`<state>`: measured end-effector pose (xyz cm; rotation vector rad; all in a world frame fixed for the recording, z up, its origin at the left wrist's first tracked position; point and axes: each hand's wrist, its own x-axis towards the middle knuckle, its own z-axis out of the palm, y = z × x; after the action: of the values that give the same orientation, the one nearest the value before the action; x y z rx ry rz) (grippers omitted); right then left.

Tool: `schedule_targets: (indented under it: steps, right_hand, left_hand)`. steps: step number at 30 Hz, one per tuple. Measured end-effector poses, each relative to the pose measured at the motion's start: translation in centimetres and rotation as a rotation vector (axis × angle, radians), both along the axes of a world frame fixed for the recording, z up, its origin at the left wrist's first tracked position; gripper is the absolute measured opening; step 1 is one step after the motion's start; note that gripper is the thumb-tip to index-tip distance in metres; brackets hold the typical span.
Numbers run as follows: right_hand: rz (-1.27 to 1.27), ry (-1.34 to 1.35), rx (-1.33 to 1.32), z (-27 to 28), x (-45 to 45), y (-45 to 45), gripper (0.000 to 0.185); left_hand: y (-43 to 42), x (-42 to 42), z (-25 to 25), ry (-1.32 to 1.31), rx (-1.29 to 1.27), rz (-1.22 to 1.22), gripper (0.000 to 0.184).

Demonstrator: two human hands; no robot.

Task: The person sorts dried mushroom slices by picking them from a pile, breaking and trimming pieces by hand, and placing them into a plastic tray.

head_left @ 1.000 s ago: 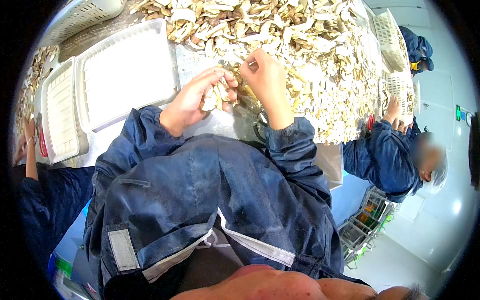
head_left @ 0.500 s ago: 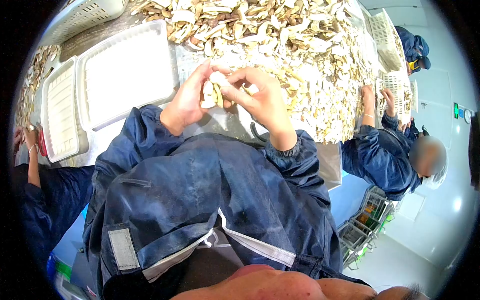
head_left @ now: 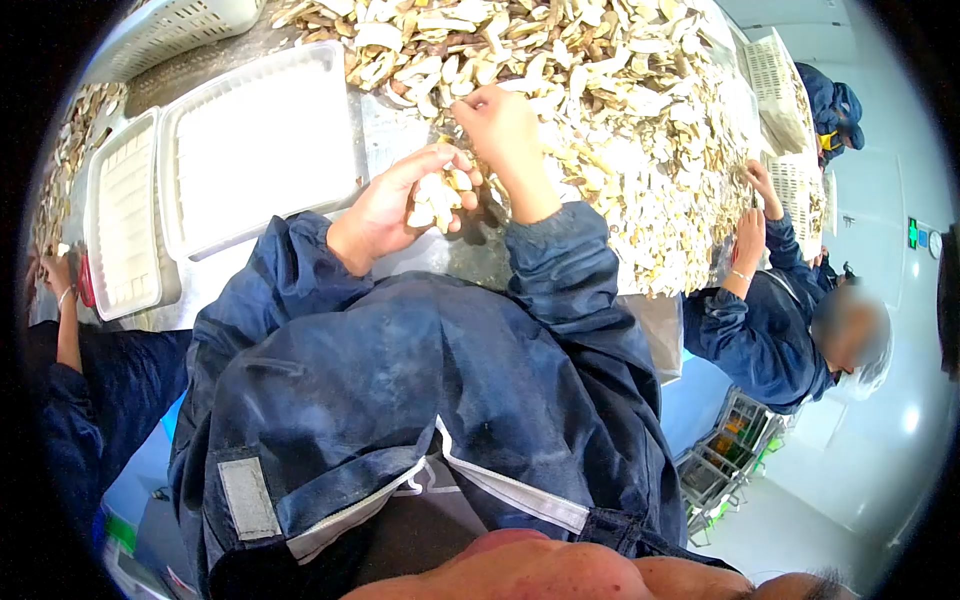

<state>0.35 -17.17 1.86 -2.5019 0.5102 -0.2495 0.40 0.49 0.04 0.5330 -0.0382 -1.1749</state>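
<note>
Several pale mushroom slices rest in my left hand, its fingers curled around them. Farther forward, my right hand is at the near edge of a big heap of sliced mushrooms. Its fingertips are pinched together, and whatever may be between them is too small to make out. Beside my left hand stands a white plastic tray with a bright inside.
A second, narrower white tray is at the left. A perforated crate stands at the far left. Smaller mushroom pieces spread to the right, towards a co-worker. Another person's hand shows at the left edge.
My right hand has left the slices in my left hand and reached forward to the heap. My left hand keeps hold of its slices, now turned more palm up.
</note>
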Motion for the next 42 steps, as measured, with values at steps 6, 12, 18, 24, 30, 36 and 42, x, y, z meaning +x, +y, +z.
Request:
schedule_targets:
  steps: [6, 12, 18, 24, 30, 36, 42]
  right_hand:
    - [-0.089, 0.131, 0.356, 1.5, -2.9, -1.8, 0.025]
    - [-0.038, 0.116, 0.631, 2.6, -4.2, -2.8, 0.018]
    - [0.215, 0.193, 0.875, 7.9, -7.9, -1.1, 0.017]
    - [0.062, -0.017, 0.303, 4.9, -5.0, -2.0, 0.023]
    - [0.181, -0.114, -0.190, 0.4, -2.0, -1.0, 0.025]
    - [0.182, -0.139, 0.024, 0.1, -2.9, -2.3, 0.025]
    - [0.153, -0.001, 0.983, 2.3, -5.4, -3.4, 0.021]
  left_hand:
    - [-0.2, 0.0, -0.2, -0.041, 0.021, 0.019, 0.026]
    - [-0.3, -0.1, -0.4, -0.047, 0.036, 0.017, 0.031]
    - [-0.4, -0.2, 0.0, 0.078, 0.030, 0.012, 0.048]
    - [1.1, -1.0, 0.0, 0.086, -0.034, 0.099, 0.057]
    - [6.5, 0.8, 3.1, -0.010, -0.088, 0.315, 0.061]
    - [14.9, 9.0, 4.4, -0.550, 0.411, 0.758, 0.050]
    - [14.4, 9.6, 4.1, -1.153, 0.967, 0.819, 0.032]
